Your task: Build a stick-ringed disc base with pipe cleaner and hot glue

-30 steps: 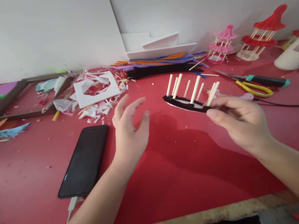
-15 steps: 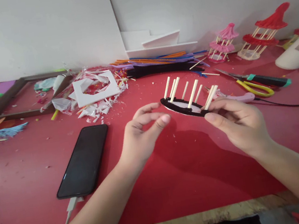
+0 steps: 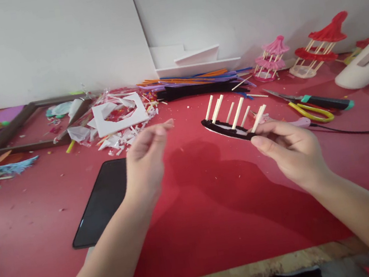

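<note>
My right hand (image 3: 290,150) pinches the near edge of a flat white disc rimmed with black pipe cleaner (image 3: 226,128). Several short wooden sticks stand up from the disc. It hangs tilted a little above the red table (image 3: 214,199). My left hand (image 3: 146,160) hovers left of the disc, apart from it, fingers loosely curled and blurred, with nothing visible in them. A black phone (image 3: 104,201) lies below and left of that hand, partly hidden by my wrist.
A bundle of coloured pipe cleaners (image 3: 197,83) lies along the back wall. Yellow-handled scissors (image 3: 308,108) and a cable lie to the right. Pink (image 3: 271,58) and red (image 3: 321,44) stick towers stand at the back right. White foam scraps (image 3: 116,121) and a wooden frame (image 3: 13,131) are at the left.
My left hand came up to the disc's left edge, then drew back left and away. The right hand kept hold of the disc almost in place.
</note>
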Demonstrator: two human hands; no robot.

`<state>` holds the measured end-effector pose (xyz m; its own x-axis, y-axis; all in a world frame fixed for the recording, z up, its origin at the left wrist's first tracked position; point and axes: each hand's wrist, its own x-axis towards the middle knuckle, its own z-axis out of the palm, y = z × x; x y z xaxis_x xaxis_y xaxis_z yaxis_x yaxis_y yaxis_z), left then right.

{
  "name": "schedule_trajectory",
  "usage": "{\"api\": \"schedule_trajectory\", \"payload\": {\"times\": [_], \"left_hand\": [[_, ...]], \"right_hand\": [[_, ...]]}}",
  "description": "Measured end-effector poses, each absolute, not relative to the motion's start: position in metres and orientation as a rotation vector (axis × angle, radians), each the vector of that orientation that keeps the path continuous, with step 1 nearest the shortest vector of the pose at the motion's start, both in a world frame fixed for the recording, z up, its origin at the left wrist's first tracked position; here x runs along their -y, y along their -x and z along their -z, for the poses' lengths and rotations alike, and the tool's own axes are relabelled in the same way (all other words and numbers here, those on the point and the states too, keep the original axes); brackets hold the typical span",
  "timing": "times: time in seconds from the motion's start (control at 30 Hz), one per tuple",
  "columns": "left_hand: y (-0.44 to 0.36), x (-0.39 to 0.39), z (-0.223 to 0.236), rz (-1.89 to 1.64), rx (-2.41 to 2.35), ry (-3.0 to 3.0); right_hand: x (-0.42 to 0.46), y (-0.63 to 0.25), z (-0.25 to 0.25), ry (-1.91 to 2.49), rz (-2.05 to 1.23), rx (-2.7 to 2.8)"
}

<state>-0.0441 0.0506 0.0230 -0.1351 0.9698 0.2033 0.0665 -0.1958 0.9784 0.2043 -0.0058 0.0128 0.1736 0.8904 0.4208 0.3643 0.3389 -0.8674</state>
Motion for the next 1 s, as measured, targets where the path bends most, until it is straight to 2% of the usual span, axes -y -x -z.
{"api": "schedule_trajectory", "payload": {"times": [0.1,0.2,0.33,0.47,0.57,0.77,0.93,1.0], "left_hand": [[0.045,-0.053,-0.014,-1.147,-1.571,-1.83],[0.048,-0.052,-0.012,-1.113,-1.633,-1.956],[0.047,-0.049,-0.018,-1.349,-1.475,-1.805],[0.039,-0.049,-0.022,-1.569,-1.125,-1.178],[0.033,-0.047,-0.022,-1.439,-0.969,-0.803],[0.027,-0.036,-0.027,-1.212,-0.859,-0.767],[0.032,-0.036,-0.028,-0.64,-1.023,-0.751],[0.034,-0.038,-0.024,-0.629,-1.155,-0.837]], "right_hand": [[0.007,-0.204,-0.014,1.237,-0.567,1.407],[0.008,-0.204,-0.015,1.231,-0.571,1.399],[0.008,-0.203,-0.016,1.218,-0.571,1.407],[0.008,-0.203,-0.015,1.216,-0.574,1.405],[0.009,-0.204,-0.015,1.229,-0.572,1.402],[0.009,-0.204,-0.015,1.242,-0.54,1.395],[0.008,-0.204,-0.016,1.238,-0.552,1.384],[0.008,-0.204,-0.016,1.242,-0.56,1.374]]}}
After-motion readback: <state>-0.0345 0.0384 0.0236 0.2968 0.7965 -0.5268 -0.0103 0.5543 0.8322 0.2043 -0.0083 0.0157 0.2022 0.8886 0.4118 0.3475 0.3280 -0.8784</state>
